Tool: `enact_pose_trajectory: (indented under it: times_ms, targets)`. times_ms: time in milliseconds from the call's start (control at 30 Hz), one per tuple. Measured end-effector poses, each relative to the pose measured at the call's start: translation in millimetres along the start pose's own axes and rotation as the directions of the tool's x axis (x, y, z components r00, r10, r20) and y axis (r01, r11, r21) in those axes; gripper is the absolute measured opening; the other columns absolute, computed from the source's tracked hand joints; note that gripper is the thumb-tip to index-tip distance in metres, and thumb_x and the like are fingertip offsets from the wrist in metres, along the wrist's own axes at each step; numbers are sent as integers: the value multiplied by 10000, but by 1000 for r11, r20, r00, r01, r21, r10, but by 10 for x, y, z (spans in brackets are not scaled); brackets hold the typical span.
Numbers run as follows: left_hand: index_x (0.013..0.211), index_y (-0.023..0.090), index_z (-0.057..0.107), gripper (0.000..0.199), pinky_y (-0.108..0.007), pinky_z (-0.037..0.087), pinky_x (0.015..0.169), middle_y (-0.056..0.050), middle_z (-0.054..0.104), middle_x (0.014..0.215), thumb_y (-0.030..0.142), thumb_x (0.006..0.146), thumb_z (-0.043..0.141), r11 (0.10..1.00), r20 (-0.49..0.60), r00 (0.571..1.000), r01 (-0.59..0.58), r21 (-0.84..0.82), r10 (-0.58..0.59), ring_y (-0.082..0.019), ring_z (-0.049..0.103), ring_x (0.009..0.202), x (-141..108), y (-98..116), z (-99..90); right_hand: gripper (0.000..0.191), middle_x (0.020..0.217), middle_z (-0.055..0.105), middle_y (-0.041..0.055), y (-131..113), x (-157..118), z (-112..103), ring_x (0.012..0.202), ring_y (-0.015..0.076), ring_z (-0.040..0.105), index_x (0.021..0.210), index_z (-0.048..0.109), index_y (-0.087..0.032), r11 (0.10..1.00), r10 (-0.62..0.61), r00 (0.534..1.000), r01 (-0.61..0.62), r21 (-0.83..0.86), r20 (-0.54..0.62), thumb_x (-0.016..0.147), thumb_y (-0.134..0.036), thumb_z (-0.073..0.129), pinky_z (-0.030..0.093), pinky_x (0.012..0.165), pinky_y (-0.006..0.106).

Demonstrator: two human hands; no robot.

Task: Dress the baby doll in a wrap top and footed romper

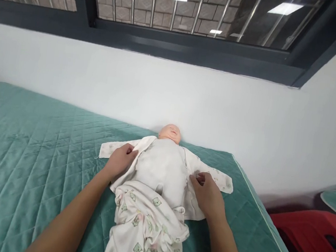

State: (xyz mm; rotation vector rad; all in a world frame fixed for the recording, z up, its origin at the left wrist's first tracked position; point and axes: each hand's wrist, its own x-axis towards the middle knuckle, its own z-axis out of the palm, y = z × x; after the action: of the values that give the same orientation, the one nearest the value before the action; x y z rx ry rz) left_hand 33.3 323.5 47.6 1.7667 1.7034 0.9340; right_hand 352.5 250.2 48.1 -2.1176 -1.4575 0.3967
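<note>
A baby doll (pixel 170 133) lies on its back, its head close to the wall. Its white jacket (pixel 216 178) is spread open at the front, with both sleeves stretched out sideways, over a plain white torso. Printed white trousers (pixel 150 222) cover the lower body. My left hand (pixel 121 159) pinches the jacket's edge at the left side of the chest. On the right side, my right hand (pixel 207 190) has its fingers closed on the other front edge of the jacket.
The doll lies on a green quilted cover (pixel 43 168). Behind it stands a white wall (pixel 130 84) below a dark-framed window (pixel 177 47) with metal bars. A red object (pixel 310 237), perhaps a suitcase, is beyond the right edge.
</note>
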Motion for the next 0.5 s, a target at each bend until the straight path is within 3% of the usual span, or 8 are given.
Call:
enact_pose_trajectory:
  times_ms: [133,233,367,500]
  targets:
    - [685,199,536,344,-245,366,591,20,560,639,504,839,505,970,-94,987,103,-219,-127,-148,506,623,-24,-32,-196,394,998,708,95,-13,2,-12,915,251,667,1067,579,-208,998,43,998,-45,36,55,835,-522,531,457,774,348]
    - [711,193,575,394,-235,359,548,6,609,669,567,818,507,958,-63,980,167,-235,-187,-148,516,609,-68,-77,-318,401,970,711,93,1,21,-82,883,245,667,1047,600,-198,997,60,994,-65,51,94,832,-530,533,457,755,340]
    - [777,198,642,392,-248,396,560,-38,712,772,583,771,567,982,34,982,189,-20,-188,-192,602,666,-81,-228,-468,415,910,707,76,92,39,-269,811,239,660,1049,623,-207,998,66,995,-65,-9,69,812,-541,555,442,686,331]
    - [823,206,657,359,-306,425,642,-112,734,852,543,801,536,919,-95,965,263,294,-246,-275,654,772,-57,-388,-563,412,882,692,70,179,45,-428,750,235,646,1062,621,-226,985,97,995,-93,-143,22,794,-536,570,413,627,325]
